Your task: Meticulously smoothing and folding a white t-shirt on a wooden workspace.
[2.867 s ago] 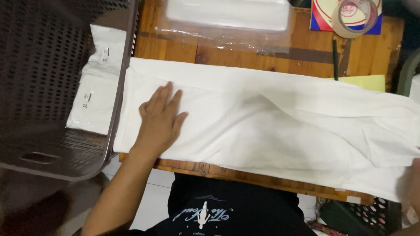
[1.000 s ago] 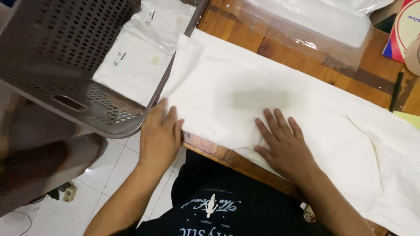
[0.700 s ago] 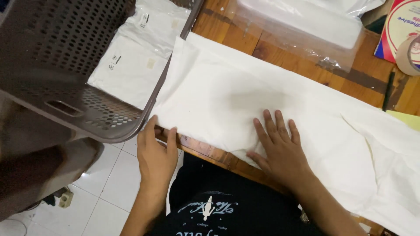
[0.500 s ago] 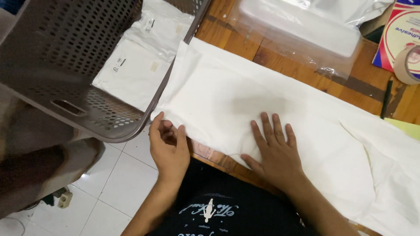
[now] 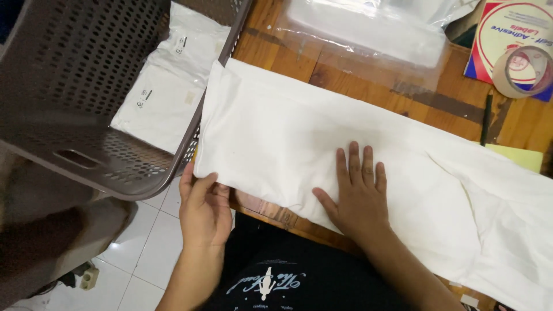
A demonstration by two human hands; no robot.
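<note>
White folded cloth (image 5: 299, 144) spread long across wooden table (image 5: 288, 57), running from near-left corner toward far right, smooth at the left end, creased and bunched at the right. Left end overhanging table edge slightly. Left hand (image 5: 203, 210) at that near-left corner, thumb over the cloth's edge and fingers beneath, pinching it. Right hand (image 5: 357, 196) pressed flat on the cloth's middle, fingers spread and pointing away.

Left of the table, brown perforated basket (image 5: 86, 115), tilted, holding two flat white packed garments (image 5: 164, 95) in clear bags, each with a small label. Far side of the table: clear plastic bag (image 5: 368, 34) with white contents, tape roll (image 5: 530, 72) on a label box, black pen (image 5: 487, 118), yellow note (image 5: 518, 156).
</note>
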